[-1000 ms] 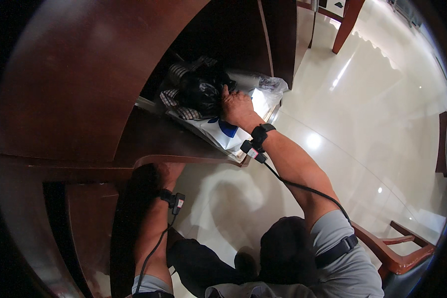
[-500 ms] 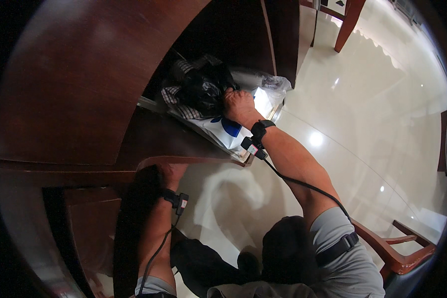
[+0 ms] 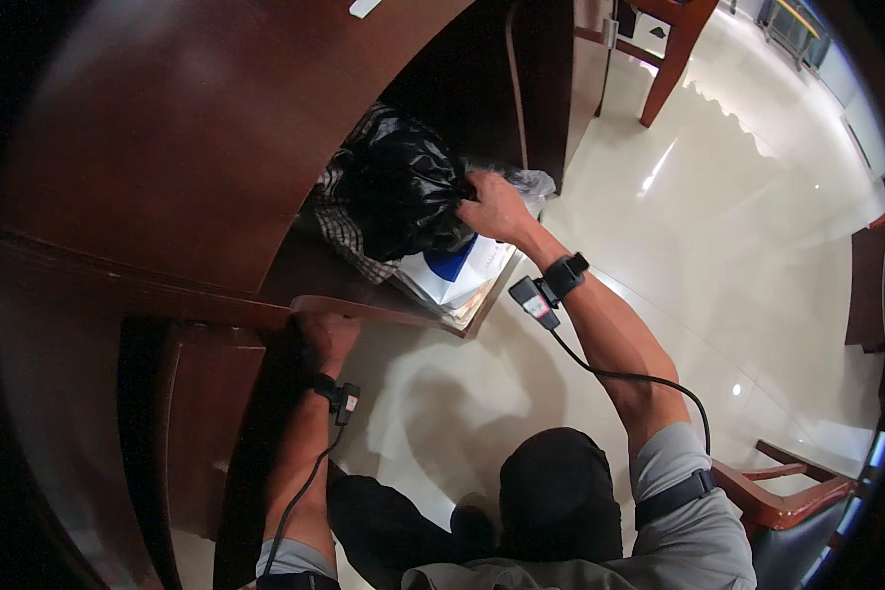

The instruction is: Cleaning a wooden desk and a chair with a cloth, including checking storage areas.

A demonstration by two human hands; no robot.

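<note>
My right hand (image 3: 497,207) is closed on the gathered neck of a black plastic bag (image 3: 403,182), which bulges to the left of it. A checked cloth (image 3: 342,234) shows beneath and beside the bag. Under them lies a stack of papers (image 3: 470,285) with a white and blue sheet on top, on a dark wooden shelf (image 3: 349,285). Clear plastic wrap (image 3: 536,184) sticks out behind my right hand. My left hand (image 3: 326,337) is at the shelf's lower left edge, in shadow; its fingers are hidden by the wood.
A dark brown desk panel (image 3: 167,147) fills the left side above the shelf. Wooden chairs stand at the lower right (image 3: 782,497) and the top right (image 3: 671,69). Glossy pale floor tiles (image 3: 737,256) lie on the right. Cables run along both my forearms.
My right hand has shifted slightly right with the neck of the black bag, and the bag looks more stretched and fuller. My left hand stays at the shelf edge. The view has tilted a little.
</note>
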